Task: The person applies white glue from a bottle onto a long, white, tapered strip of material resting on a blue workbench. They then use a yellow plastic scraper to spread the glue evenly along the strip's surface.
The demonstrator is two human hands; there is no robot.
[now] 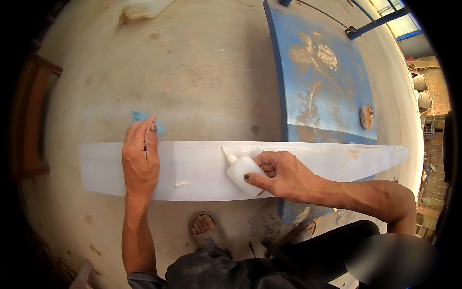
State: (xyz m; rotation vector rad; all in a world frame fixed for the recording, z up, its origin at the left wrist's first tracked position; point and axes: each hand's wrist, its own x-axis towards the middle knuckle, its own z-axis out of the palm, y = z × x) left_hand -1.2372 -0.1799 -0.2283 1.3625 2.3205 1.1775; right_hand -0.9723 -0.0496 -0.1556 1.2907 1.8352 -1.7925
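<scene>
A long white panel [202,168] with a tapering right end lies crosswise in front of me. My right hand [281,176] is closed round a white squeeze bottle [243,174], which is tilted with its thin nozzle at the panel's far edge. Glossy wet-looking streaks run along that edge to the right of the nozzle. Over the panel's left part, my left hand [140,159] pinches a small light-blue piece with dark print [139,116], perhaps paper or cloth; most of it is hidden by the fingers. Between the hands sits a small whitish smear [182,184] on the panel.
A worn blue platform [322,96] with stains reaches under the panel's right part. On it rests a round brownish lump [367,117]. Wooden furniture [31,115] stands at the far left. A pale object [144,8] lies on the floor beyond. My sandalled foot [204,226] is below the panel.
</scene>
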